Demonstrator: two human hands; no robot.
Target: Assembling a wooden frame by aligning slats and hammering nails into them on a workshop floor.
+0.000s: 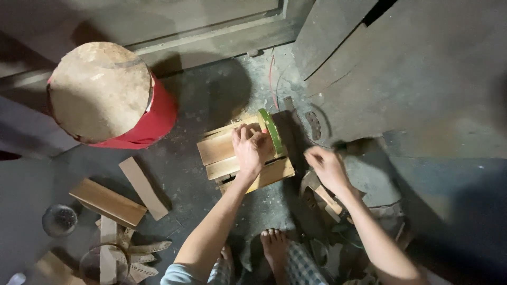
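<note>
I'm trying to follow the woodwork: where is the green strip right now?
In the head view, the green strip stands on edge at the right end of the slatted wooden block, just under the left hand, mid-floor.

floor point(211, 100) | wooden crate point(222, 150) | red drum point(153, 124) | loose planks point(108, 202)

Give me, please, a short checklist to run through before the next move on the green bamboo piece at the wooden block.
1. Left hand steadies the green bamboo piece: ok.
2. Bamboo rests on the wooden block: ok.
3. Right hand clear of the block: ok, it is apart, to the right.
4. What the right hand holds: cannot tell, blurred.
5. Bare foot away from the block: ok, nearer the person.
6. Block sits flat on the floor: cannot tell.
</note>
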